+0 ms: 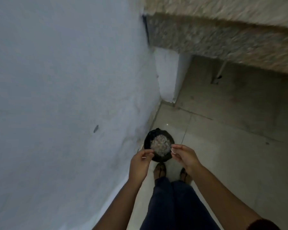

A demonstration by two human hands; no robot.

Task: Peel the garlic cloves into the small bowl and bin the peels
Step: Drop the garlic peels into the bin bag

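- Wall (56, 97), pale blue-grey, takes up the whole left side
- black bin (148, 143) sits on the tiled floor (223, 155) beside it, garlic peels (160, 145) heaped inside
- left hand (140, 161) and right hand (184, 156) hover over the rim, fingers loosely pinched; can't tell if they grip anything

Black bin (158, 143), pale pinkish-white peels (160, 145) inside; beige tiled floor (223, 155); blue-grey wall (65, 80); speckled granite table (223, 35); navy trousers (175, 206).
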